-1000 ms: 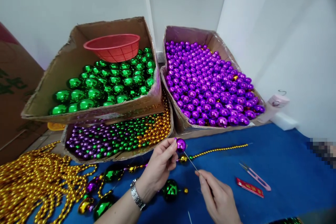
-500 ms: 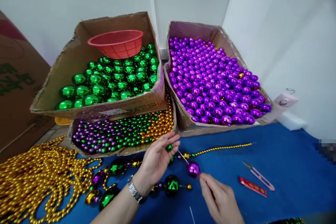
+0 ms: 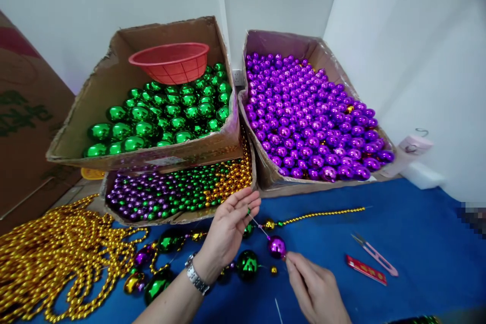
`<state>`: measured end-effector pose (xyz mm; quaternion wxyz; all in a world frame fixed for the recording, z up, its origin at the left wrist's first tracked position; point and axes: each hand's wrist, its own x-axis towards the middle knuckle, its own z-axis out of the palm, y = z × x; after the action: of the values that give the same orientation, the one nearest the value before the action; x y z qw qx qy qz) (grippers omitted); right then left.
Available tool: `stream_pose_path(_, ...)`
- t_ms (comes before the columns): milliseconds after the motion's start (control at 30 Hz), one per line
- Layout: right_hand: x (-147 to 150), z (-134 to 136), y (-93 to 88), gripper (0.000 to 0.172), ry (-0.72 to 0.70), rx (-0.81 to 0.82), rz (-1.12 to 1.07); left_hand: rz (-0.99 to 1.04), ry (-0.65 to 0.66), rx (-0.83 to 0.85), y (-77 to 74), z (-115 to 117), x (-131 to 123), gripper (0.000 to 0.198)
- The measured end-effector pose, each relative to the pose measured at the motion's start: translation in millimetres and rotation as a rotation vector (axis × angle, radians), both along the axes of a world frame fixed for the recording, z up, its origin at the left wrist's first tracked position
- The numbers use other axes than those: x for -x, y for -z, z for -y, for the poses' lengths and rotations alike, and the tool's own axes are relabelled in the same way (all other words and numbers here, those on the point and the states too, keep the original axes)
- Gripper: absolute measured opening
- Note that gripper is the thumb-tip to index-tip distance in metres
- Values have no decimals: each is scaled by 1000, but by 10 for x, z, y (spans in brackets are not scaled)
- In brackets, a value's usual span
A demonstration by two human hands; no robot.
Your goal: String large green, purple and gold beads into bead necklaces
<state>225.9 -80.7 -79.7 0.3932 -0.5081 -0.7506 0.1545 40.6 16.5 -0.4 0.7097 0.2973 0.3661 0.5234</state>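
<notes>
Below, a blue tabletop (image 3: 425, 233) is spreading; above it, the left hand (image 3: 226, 230) is pinching a green bead (image 3: 248, 210) and the right hand (image 3: 315, 281) is gripping a purple ball (image 3: 277, 247) at its near end. Presumably light and slippery, it's favouring fingertip holds there.

At the far side of the worktop (image 3: 425, 233), the left box (image 3: 190, 155) holds balls (image 3: 142, 128) and, towards its back, a basket (image 3: 170, 68); the right box (image 3: 261, 174) holds more balls (image 3: 304, 121). A low box (image 3: 152, 223) lies before and below the left box. Nearer, strands (image 3: 68, 263) heap left, a threaded ball (image 3: 276, 247) hangs mid-way, snips (image 3: 379, 258) lie by a packet (image 3: 365, 270) right.
</notes>
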Motion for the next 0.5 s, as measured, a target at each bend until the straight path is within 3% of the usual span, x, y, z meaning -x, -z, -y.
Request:
stream_pose_path(300,20,-23,15,19,7,-53,2,-74,95,-43,1,121,-68,52)
stream_pose_path(500,65,-41,-72,23,39,46,-96,-30,94,-30,2,146,-40,34)
